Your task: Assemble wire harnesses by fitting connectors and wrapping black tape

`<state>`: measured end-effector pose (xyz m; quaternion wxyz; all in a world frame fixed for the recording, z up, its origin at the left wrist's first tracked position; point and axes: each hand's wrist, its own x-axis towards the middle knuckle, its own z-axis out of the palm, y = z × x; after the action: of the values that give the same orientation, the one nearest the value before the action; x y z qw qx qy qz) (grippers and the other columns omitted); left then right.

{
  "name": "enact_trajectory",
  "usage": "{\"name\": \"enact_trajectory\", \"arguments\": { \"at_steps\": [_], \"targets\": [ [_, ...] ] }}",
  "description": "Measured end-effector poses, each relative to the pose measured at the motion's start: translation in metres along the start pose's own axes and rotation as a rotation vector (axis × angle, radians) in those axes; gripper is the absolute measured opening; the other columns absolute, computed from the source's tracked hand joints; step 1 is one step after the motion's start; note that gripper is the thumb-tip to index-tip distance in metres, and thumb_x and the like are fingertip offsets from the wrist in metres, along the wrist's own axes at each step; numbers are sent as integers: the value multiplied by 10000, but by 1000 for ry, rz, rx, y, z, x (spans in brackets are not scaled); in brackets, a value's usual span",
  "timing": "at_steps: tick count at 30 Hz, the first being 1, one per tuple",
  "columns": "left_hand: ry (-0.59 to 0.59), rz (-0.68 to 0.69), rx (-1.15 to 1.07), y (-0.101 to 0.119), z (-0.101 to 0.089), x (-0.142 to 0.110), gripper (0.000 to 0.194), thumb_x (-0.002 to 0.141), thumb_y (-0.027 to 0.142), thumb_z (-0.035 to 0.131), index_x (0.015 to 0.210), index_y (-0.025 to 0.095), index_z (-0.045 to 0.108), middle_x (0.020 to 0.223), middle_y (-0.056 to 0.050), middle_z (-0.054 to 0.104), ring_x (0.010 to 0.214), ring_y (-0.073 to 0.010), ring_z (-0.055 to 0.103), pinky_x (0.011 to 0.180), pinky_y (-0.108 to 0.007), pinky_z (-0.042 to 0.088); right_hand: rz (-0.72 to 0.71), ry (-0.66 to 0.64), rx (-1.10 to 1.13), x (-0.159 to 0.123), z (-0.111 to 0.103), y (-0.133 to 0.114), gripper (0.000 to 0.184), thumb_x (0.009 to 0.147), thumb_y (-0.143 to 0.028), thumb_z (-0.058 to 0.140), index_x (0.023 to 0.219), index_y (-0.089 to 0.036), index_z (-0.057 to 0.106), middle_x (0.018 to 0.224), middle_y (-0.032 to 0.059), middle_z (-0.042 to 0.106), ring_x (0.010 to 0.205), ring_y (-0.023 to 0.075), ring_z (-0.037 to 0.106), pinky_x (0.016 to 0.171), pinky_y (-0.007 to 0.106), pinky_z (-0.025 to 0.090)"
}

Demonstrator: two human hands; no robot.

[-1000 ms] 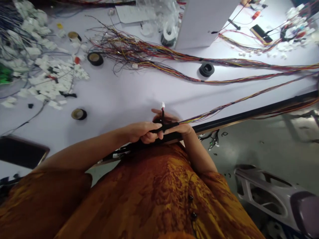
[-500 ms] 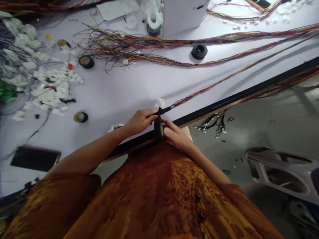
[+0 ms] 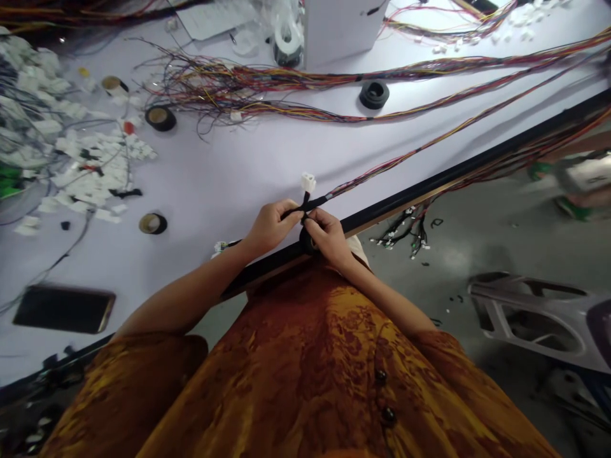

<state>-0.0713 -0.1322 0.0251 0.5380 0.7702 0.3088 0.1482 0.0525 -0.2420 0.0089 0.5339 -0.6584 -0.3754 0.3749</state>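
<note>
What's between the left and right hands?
Head view: a black-taped wire bundle and a black tape roll between the left hand and right hand.

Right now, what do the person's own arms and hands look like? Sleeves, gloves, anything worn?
The left hand and right hand are bare, with no gloves or wristbands showing. Both forearms are bare too. The sleeves are short, part of an orange-brown shirt with a mottled gold pattern and dark round buttons down the front.
</note>
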Motion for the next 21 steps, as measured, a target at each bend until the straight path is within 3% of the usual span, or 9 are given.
{"name": "enact_trajectory", "arguments": {
  "at_steps": [4,6,9,10,11,13,14,18,21],
  "targets": [
    [-28,-18,-66,-5,0,7,255,830,361,571,847,128,674,826,-33,679,805,-151,596,794,-262,465,-321,-46,-513,-4,0,-15,248,930,-255,461,690,-196,478,755,12,517,708,128,454,661,276,351],
    [-17,-75,-72,-10,0,14,233,814,338,570,834,127,666,776,-23,657,769,-145,580,756,-256,464,-426,-250,-627,-13,10,-30,244,926,-221,450,686,-199,489,738,15,529,682,131,436,632,278,341],
    [52,-199,-70,-19,-4,23,213,811,319,561,820,125,647,692,-7,608,683,-132,539,671,-251,446,-714,-605,-491,-17,22,-51,245,922,-211,456,681,-208,498,694,-5,519,648,127,417,606,274,348],
    [31,-218,-88,-21,-5,25,215,815,318,556,841,124,645,693,-4,606,666,-127,530,656,-250,443,-773,-597,-418,-10,20,-54,234,930,-233,459,704,-204,512,720,-2,533,676,127,439,626,273,369],
    [-25,-216,-98,-22,-7,25,220,815,317,560,877,124,644,706,-3,612,656,-123,527,650,-249,442,-715,-501,-382,4,14,-55,202,945,-222,446,770,-190,542,776,9,554,722,125,472,666,270,399],
    [-148,-170,-59,-20,-8,22,239,798,308,595,950,131,645,750,-4,631,663,-122,539,661,-249,446,-494,-122,-362,44,-8,-47,210,975,-231,414,826,-172,550,809,12,539,768,123,492,747,287,431],
    [-177,-141,1,-18,-7,20,240,787,296,613,965,138,648,766,-7,640,674,-127,550,670,-249,445,-420,-15,-398,67,-22,-40,223,993,-266,407,870,-166,565,833,15,532,812,128,509,797,305,442],
    [-18,-104,388,-10,0,16,196,828,257,583,977,177,681,807,-46,675,743,-183,606,704,-278,425,-421,50,-749,135,-63,-8,460,928,-518,555,1189,-139,547,1109,105,540,1108,254,519,943,461,448],
    [35,-82,525,-5,-1,16,263,906,341,528,1038,183,691,759,-54,669,704,-200,603,678,-291,403,-463,42,-908,131,-67,-4,493,921,-516,556,1263,-162,528,1296,173,506,1252,349,454,1016,569,401]
  ]
}}
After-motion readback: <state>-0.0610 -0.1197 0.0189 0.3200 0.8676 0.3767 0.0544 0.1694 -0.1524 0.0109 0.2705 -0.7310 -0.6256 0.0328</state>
